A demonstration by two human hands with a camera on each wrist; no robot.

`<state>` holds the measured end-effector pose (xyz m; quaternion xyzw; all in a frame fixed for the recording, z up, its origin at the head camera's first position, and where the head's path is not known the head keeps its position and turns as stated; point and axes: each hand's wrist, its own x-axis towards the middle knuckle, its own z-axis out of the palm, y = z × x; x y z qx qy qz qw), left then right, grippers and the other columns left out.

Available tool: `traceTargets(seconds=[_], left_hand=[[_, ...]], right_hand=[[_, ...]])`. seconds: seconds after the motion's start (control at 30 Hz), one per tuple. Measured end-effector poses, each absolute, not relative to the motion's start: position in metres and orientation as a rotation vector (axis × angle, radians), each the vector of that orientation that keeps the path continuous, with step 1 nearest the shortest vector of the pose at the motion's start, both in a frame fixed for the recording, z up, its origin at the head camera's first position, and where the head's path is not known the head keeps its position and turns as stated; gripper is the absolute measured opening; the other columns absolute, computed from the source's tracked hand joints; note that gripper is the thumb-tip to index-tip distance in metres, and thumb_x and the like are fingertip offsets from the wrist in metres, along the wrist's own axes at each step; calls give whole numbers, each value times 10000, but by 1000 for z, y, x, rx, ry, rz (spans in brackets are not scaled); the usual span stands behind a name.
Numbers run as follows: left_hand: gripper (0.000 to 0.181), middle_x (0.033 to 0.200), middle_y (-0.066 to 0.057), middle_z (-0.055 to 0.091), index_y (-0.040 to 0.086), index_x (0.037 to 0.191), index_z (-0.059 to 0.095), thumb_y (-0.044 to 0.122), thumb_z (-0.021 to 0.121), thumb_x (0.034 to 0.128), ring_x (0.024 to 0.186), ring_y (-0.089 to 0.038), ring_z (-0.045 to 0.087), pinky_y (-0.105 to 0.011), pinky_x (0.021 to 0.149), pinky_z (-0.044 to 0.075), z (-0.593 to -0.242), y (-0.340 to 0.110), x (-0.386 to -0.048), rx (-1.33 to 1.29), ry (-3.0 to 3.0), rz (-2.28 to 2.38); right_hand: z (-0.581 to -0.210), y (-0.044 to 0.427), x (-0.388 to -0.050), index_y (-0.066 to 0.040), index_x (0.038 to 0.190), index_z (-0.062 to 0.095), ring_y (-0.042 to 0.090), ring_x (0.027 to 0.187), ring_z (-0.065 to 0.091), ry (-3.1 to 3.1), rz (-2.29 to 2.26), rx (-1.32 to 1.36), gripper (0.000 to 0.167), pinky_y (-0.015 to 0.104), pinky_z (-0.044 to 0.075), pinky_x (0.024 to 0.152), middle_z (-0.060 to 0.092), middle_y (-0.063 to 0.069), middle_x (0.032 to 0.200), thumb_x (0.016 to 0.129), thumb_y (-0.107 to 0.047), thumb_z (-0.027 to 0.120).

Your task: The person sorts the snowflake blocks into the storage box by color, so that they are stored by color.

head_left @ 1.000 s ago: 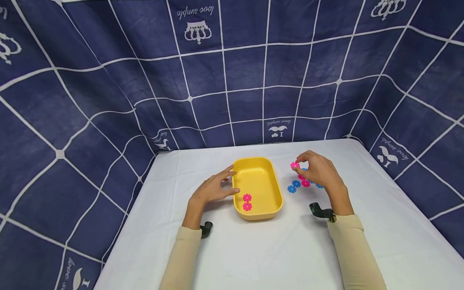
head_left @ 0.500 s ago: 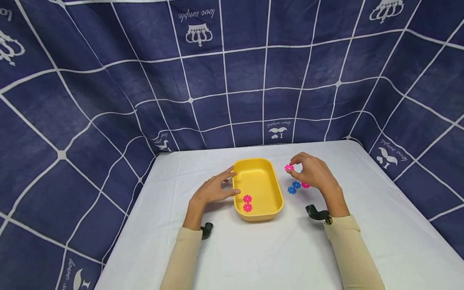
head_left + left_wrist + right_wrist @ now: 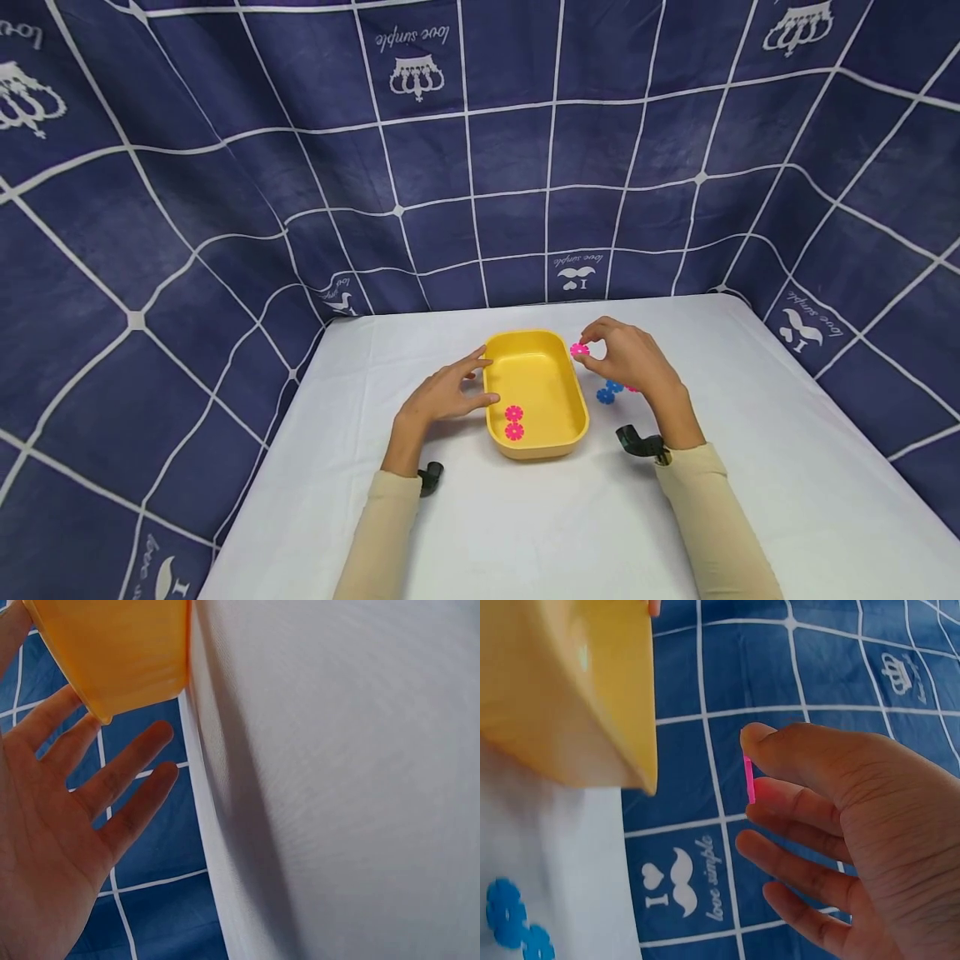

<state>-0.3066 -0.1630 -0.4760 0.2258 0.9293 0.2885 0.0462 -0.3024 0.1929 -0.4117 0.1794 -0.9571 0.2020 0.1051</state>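
A yellow tray [image 3: 534,450] stands on the white table, with two pink snowflake discs [image 3: 513,422] lying at its near left. The left hand [image 3: 447,390] is at the tray's left side, fingers spread and fairly straight, thumb and fingertips at the rim. Between thumb and index finger the right hand [image 3: 636,357] pinches a pink snowflake disc [image 3: 580,351], just right of the tray's far right rim. In the right wrist view this disc [image 3: 749,780] appears edge-on, above table level. Two blue snowflake discs [image 3: 609,392] lie below that hand, and a pink one is mostly covered by it.
White cloth covers the table [image 3: 480,525]. A navy checked curtain [image 3: 510,150] rises behind it and on both sides. A dark camera mount [image 3: 637,442] sticks out from the right wrist, and another [image 3: 431,477] from the left.
The right hand has moved left toward the tray with the pink snowflake disc pinched in its fingers. The left hand has stayed at the tray's rim.
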Motion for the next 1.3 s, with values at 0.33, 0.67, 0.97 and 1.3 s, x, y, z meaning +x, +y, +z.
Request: traceTargets(seconds=[0.33, 0.67, 0.97, 1.3], left_hand=[[788, 1742, 190, 306, 285, 1594, 546, 635, 763, 922, 1353, -207, 638, -555, 1148, 477, -476, -162, -306, 651, 2848, 859], [807, 1646, 67, 515, 332, 1618, 510, 638, 763, 915, 1331, -231, 641, -587, 1128, 484, -475, -160, -309, 592, 2853, 855], [777, 1726, 162, 362, 324, 1594, 541, 640, 762, 918, 1349, -223, 634, -568, 1117, 499, -475, -160, -307, 618, 2836, 875], [763, 1735, 179, 329, 315, 1583, 557, 623, 774, 919, 1325, -214, 650, -568, 1120, 497, -475, -160, -307, 627, 2841, 881]], right_hand=[[-409, 162, -306, -81, 1180, 794, 286, 1035, 721, -2825, 615, 639, 382, 510, 618, 920, 762, 79, 1197, 915, -344, 873], [-408, 138, -312, -121, 1113, 821, 265, 997, 719, -2822, 555, 781, 295, 459, 625, 899, 765, 48, 1204, 894, -307, 892], [-403, 121, -313, -134, 1109, 823, 265, 995, 719, -2837, 538, 850, 289, 465, 618, 917, 760, 47, 1214, 907, -333, 877], [-397, 105, -318, -132, 1155, 814, 213, 924, 703, -2846, 477, 929, 346, 428, 620, 877, 755, 26, 1202, 924, -385, 862]])
